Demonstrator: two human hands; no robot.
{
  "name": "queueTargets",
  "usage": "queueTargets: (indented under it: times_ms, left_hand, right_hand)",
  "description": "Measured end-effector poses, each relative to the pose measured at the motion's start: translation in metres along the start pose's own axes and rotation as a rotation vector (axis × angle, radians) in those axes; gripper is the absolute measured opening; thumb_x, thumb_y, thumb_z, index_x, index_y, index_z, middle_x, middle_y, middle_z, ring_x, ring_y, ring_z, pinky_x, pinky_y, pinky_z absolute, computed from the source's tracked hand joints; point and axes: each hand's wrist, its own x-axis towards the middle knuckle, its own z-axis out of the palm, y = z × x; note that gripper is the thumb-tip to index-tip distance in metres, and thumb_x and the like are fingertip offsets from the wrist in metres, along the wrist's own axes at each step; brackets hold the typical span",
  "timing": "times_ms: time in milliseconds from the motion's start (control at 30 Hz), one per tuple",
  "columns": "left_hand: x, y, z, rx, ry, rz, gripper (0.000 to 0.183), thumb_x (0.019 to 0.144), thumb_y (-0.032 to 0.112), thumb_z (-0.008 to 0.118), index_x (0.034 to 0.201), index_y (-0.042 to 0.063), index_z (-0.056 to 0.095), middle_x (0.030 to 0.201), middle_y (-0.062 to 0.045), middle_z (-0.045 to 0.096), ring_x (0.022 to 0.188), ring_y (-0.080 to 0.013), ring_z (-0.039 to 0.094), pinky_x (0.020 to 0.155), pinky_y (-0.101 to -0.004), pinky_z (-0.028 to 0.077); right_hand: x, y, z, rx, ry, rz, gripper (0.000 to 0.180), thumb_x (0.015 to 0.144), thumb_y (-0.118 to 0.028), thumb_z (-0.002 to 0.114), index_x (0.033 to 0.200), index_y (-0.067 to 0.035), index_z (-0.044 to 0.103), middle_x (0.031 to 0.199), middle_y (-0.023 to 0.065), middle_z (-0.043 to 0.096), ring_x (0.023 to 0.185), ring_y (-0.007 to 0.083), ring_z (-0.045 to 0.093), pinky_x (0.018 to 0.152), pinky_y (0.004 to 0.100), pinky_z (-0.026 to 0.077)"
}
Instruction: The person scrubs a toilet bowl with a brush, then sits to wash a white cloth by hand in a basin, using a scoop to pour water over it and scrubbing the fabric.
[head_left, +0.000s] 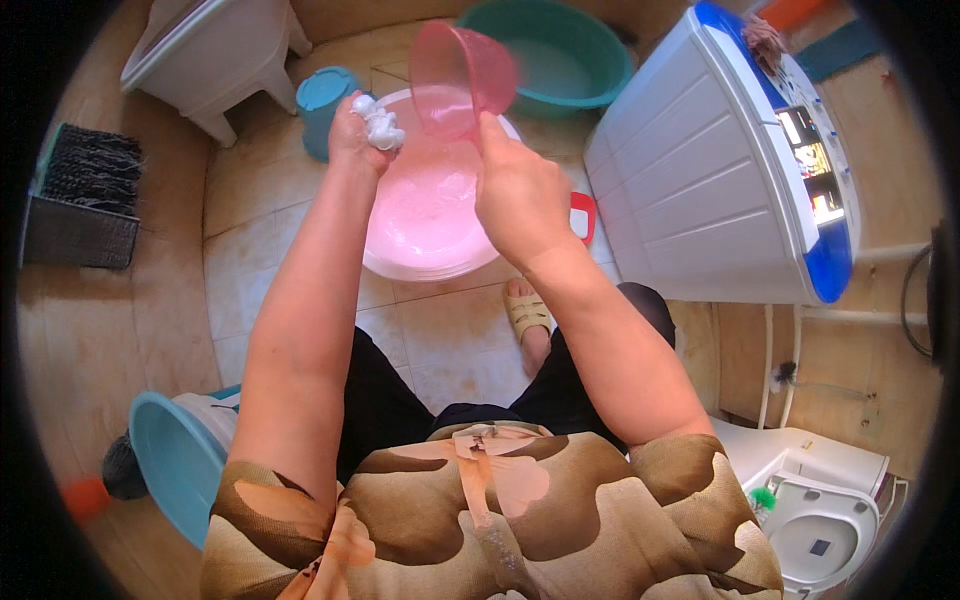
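My left hand (346, 139) holds a glossy white wad (383, 129) in its palm; whether it is wet cloth or foam I cannot tell. In my right hand (523, 196) is the handle of a translucent pink dipper (448, 86), its bowl tilted on its side. Both hands are above a round pink basin (424, 274) of water on the tiled floor. The dipper covers part of the basin's far side.
Behind the basin are a green tub (592, 91) of water and a blue bucket (315, 120). A white washing machine (690, 172) stands on the right, near a red-rimmed item (583, 217). A white plastic stand (217, 71), broom (91, 169), blue basin (169, 457) and toilet (821, 540) surround me.
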Motion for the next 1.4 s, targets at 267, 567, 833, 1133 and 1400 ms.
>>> queueTargets:
  times_ms: [267, 567, 833, 1133, 1400]
  left_hand:
    - [0.008, -0.012, 0.013, -0.007, 0.138, 0.203, 0.015, 0.083, 0.021, 0.045, 0.072, 0.012, 0.043, 0.063, -0.003, 0.042, 0.046, -0.0187, 0.045, 0.037, -0.0333, 0.037]
    - [0.04, 0.018, -0.031, -0.207, 0.151, 0.211, 0.015, 0.084, 0.019, 0.046, 0.069, 0.015, 0.045, 0.061, -0.001, 0.043, 0.046, -0.0143, 0.043, 0.036, -0.0287, 0.037]
    - [0.051, 0.01, -0.037, 0.04, 0.046, 0.149, 0.018, 0.084, 0.016, 0.047, 0.066, 0.013, 0.047, 0.057, -0.001, 0.047, 0.043, -0.0144, 0.045, 0.038, -0.0291, 0.039]
    - [0.005, 0.008, -0.003, -0.051, -0.16, 0.029, 0.022, 0.087, 0.02, 0.045, 0.091, 0.002, 0.057, 0.088, -0.013, 0.06, 0.091, -0.0309, 0.059, 0.087, -0.0476, 0.049]
    - [0.026, 0.005, -0.015, 0.018, -0.205, 0.165, 0.025, 0.09, 0.018, 0.047, 0.106, 0.001, 0.056, 0.107, -0.015, 0.061, 0.099, -0.0304, 0.06, 0.087, -0.046, 0.05]
  right_hand:
    - [-0.012, 0.004, -0.005, 0.075, 0.047, -0.042, 0.041, 0.078, -0.003, 0.049, 0.118, 0.005, 0.051, 0.081, 0.0208, 0.064, 0.069, 0.0381, 0.063, 0.064, 0.0478, 0.049]
    - [-0.021, 0.014, -0.044, 0.364, -0.063, 0.109, 0.041, 0.08, -0.012, 0.054, 0.118, 0.004, 0.051, 0.082, 0.0248, 0.063, 0.076, 0.0415, 0.06, 0.072, 0.0486, 0.047]
    - [-0.023, 0.003, -0.037, 0.581, -0.152, 0.115, 0.039, 0.08, -0.013, 0.055, 0.117, 0.001, 0.054, 0.081, 0.0233, 0.063, 0.078, 0.0416, 0.061, 0.073, 0.0472, 0.048]
    - [-0.014, 0.018, -0.025, 0.485, 0.0, 0.025, 0.044, 0.08, -0.01, 0.055, 0.122, 0.002, 0.049, 0.082, 0.0237, 0.062, 0.076, 0.0399, 0.061, 0.069, 0.0463, 0.048]
    - [-0.02, 0.006, -0.032, 0.309, -0.045, 0.019, 0.048, 0.082, -0.009, 0.054, 0.126, 0.005, 0.044, 0.084, 0.0201, 0.063, 0.072, 0.0382, 0.06, 0.066, 0.0467, 0.048]
